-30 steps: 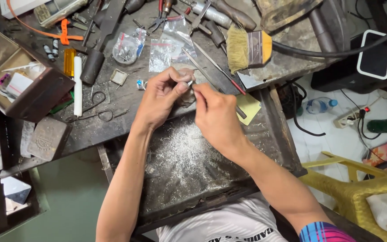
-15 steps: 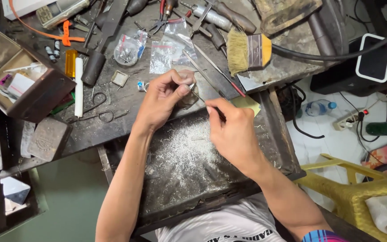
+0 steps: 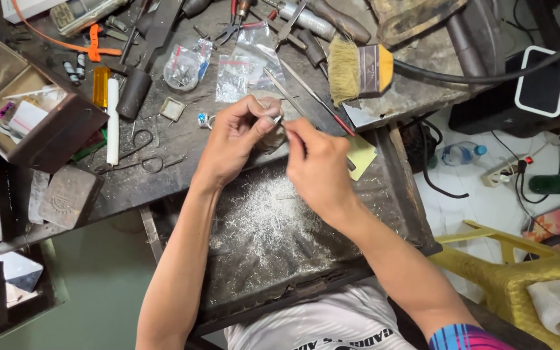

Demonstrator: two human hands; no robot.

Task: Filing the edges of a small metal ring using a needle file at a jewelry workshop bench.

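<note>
- Left hand (image 3: 238, 139) pinches a small silvery piece (image 3: 277, 120) between thumb and fingertips, above the far edge of the tray (image 3: 396, 194).
- Right hand (image 3: 315, 165), fingers pressed together, meets the piece from the near side; whether it grips a tool, I cannot tell.
- Metal filings (image 3: 264, 217) lie in the tray below both hands.
- A brush (image 3: 358, 71) and plastic bags (image 3: 241, 71) lie on the counter (image 3: 163, 172) beyond.
</note>
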